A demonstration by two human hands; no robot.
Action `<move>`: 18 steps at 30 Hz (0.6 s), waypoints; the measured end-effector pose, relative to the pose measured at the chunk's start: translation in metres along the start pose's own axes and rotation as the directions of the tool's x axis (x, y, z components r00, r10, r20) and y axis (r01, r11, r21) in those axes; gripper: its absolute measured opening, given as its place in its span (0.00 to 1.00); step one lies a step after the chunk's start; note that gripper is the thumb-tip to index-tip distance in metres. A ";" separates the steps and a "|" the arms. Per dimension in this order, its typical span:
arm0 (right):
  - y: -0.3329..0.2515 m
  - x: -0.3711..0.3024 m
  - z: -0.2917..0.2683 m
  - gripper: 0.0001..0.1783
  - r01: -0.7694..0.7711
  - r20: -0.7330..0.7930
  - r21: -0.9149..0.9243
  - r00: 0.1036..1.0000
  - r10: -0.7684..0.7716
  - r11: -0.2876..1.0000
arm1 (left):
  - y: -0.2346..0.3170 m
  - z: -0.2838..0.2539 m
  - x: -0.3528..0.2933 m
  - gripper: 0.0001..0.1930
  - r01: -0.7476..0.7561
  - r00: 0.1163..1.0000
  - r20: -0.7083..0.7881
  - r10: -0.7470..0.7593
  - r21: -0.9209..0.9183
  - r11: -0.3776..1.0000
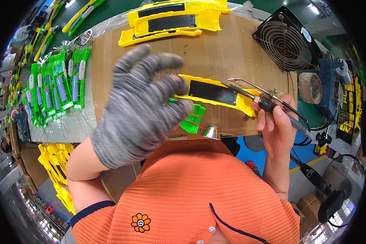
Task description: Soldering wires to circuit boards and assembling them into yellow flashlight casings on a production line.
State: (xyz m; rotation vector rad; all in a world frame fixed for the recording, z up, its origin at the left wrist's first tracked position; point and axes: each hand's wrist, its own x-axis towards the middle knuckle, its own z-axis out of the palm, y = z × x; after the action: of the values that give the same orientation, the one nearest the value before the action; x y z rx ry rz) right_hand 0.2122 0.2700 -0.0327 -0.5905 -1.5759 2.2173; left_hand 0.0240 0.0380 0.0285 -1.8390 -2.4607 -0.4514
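Observation:
My left hand [136, 105], in a grey striped knit glove, has its thumb and index finger at the left end of a yellow plastic shell [245, 105], its other fingers stretched out. A black strip [212, 92] lines that shell. Bare-skinned, my right hand [278, 122] is closed around a soldering iron [268, 105]. The iron's shaft, with a thin bent metal tube beside it, slants over the shell's right half. Partly under my left thumb lies a green plastic shell [192, 120] with red wires. A shiny cone-shaped reflector [211, 132] sits by the table's near edge.
Yellow shells with black strips [173, 22] lie along the far edge of the cardboard-covered table [232, 49]. Several green shells with circuit boards and battery cells [55, 87] stand at left. A square fan [284, 40] and a tape-like roll [310, 87] are at right.

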 end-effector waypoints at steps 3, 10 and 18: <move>0.001 -0.002 0.006 0.06 -0.002 -0.032 0.058 0.999 0.004 0.998 | -0.002 0.014 -0.004 0.09 -0.089 0.996 0.028 0.088 0.029 0.996; 0.011 -0.010 0.014 0.05 -0.009 -0.077 0.261 0.997 0.030 0.965 | -0.001 0.025 -0.004 0.07 -0.055 0.997 0.049 0.061 -0.107 0.993; 0.016 -0.013 0.020 0.08 -0.015 -0.087 0.353 0.995 0.049 0.935 | 0.013 0.040 -0.006 0.10 -0.006 1.000 0.005 0.007 -0.081 0.997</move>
State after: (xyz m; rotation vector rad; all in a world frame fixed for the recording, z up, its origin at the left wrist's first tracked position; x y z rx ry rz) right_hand 0.2117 0.2423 -0.0406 -0.6051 -1.0901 2.3793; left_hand 0.0437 0.0455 -0.0083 -1.8791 -2.4744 -0.5543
